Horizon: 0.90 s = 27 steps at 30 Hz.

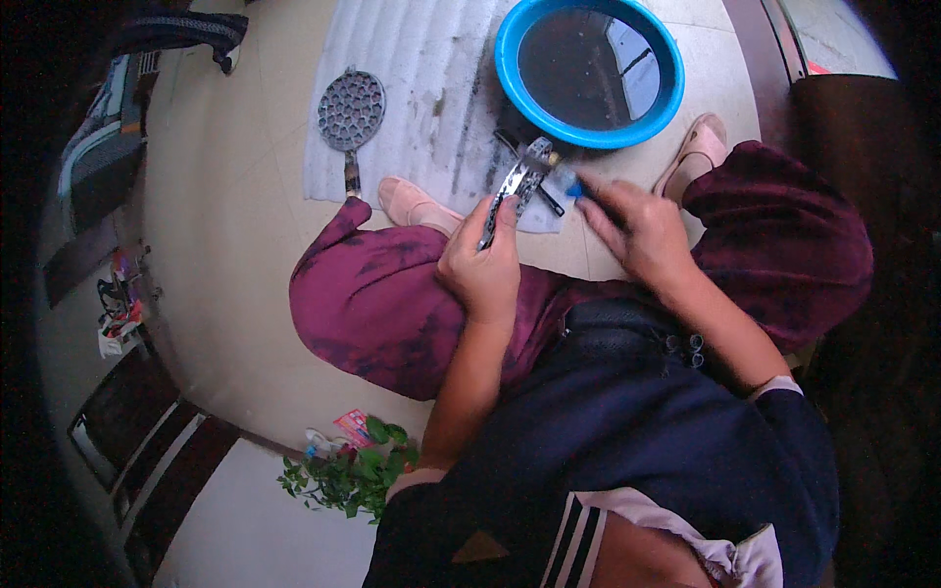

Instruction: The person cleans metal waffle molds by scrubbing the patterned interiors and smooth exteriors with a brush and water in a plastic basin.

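My left hand (485, 268) grips a shiny, dark-spotted metal piece (518, 180), held on edge between thumb and fingers. Close to its right side, my right hand (639, 224) is shut on a small tool with a blue part (573, 188), blurred by motion; its exact kind cannot be told. Behind the metal piece, a thin black handle (551, 201) shows over the foam mat. At the left of the mat lies a round metal waffle pan plate (351, 110) with a honeycomb-like pattern and a short handle. A blue plastic basin (509, 81) holds dark, murky water.
A stained white foam mat (412, 95) covers part of the tiled floor. My feet in pink slippers (403, 200) flank the work. A potted plant (367, 470) stands lower left by a white surface (250, 522). Dark furniture (867, 294) is at the right.
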### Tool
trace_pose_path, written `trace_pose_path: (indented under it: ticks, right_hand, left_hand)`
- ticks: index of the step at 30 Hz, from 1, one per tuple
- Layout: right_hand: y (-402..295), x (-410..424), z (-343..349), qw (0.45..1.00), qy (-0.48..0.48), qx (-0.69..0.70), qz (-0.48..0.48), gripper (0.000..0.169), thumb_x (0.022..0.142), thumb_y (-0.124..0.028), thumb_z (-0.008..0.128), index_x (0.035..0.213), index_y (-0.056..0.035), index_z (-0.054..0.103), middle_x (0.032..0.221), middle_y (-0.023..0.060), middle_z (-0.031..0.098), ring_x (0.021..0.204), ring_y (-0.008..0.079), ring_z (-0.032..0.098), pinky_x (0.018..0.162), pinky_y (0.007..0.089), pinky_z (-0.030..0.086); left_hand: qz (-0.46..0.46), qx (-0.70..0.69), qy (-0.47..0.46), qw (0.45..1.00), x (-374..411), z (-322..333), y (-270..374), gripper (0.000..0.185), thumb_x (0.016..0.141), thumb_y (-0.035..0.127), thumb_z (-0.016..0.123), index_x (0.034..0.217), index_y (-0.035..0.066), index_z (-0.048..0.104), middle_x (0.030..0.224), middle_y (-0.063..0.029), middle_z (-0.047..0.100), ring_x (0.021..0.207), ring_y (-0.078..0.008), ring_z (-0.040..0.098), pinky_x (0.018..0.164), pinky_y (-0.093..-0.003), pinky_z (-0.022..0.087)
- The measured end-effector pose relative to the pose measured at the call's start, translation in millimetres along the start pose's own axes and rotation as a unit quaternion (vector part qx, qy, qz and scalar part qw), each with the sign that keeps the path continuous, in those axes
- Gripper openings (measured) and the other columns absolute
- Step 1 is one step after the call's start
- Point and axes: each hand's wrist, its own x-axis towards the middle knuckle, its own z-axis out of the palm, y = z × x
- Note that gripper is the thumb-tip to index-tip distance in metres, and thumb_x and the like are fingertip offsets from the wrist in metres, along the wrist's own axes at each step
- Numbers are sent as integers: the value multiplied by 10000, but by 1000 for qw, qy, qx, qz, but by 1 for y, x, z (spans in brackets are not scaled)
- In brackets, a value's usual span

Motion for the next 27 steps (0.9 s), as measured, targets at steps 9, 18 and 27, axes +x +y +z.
trace_pose_path:
  ticks: [9,18,27]
  right_hand:
    - [1,8,3,999,23,28,38,335,869,-234,655,1185,-123,638,817,176,637,691,366,636,596,443,505]
    - [-16,-8,-1,999,-33,34,12,317,865,-174,674,1168,-83,645,802,183,632,675,349,634,599,392,502]
    - [-18,-12,-4,996,-81,21,18,317,879,-175,657,1181,-82,637,815,180,633,703,349,638,611,395,503]
  left_hand:
    - [-2,-12,7,1000,-2,3,-4,219,808,231,757,902,36,728,780,-158,687,689,-306,668,616,-354,505]
    - [-26,-15,-4,1000,-8,-2,-4,226,804,184,770,919,-6,729,807,-157,712,701,-184,680,663,-299,511]
    - [-20,-9,-2,1000,-10,-2,-6,229,803,190,772,922,-1,728,790,-141,711,680,-184,670,640,-305,504]
